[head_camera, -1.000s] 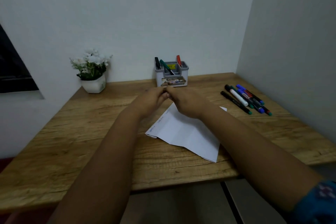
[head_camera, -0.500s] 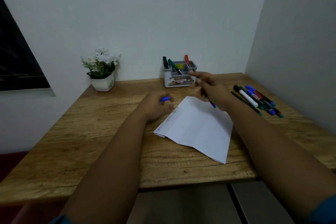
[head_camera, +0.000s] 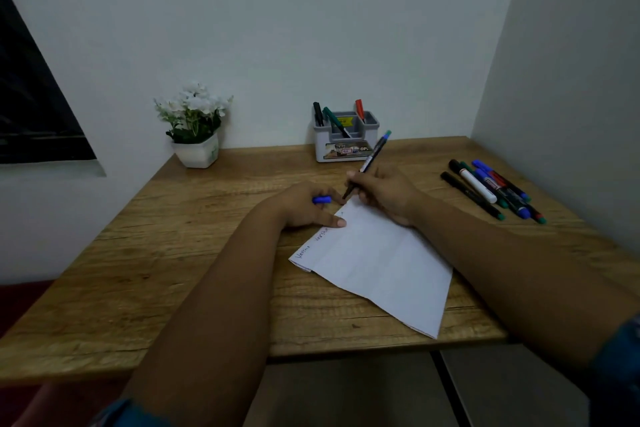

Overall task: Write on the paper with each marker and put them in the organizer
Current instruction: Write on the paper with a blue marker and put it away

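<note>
Right hand (head_camera: 386,194): forearm enters from 4 o'clock, wrist low over the white creased sheet of paper (head_camera: 377,263); fingers pinch an uncapped blue-barrelled marker (head_camera: 369,163) in a writing grip. Marker tilts up toward 1 o'clock, its tip at the sheet's far corner; whether tip touches the sheet cannot be told.

Left hand (head_camera: 308,204): forearm enters from 7 o'clock, palm down, one fingertip pressing the sheet's left edge; the other fingers curl around a small blue marker cap (head_camera: 321,199).

Paper: lies askew at table centre on the wooden-topped table (head_camera: 145,253), handwritten words along its left edge.

Grey plastic compartmented organizer (head_camera: 346,142): at 12 o'clock against the wall, upright, holding one black, one green and one red marker.

Loose markers (head_camera: 491,189): a cluster lying flat at 2 o'clock, well apart from the sheet; black, white, blue, red and green parts visible.

White pot of white flowers (head_camera: 195,128): at 11 o'clock by the wall.
</note>
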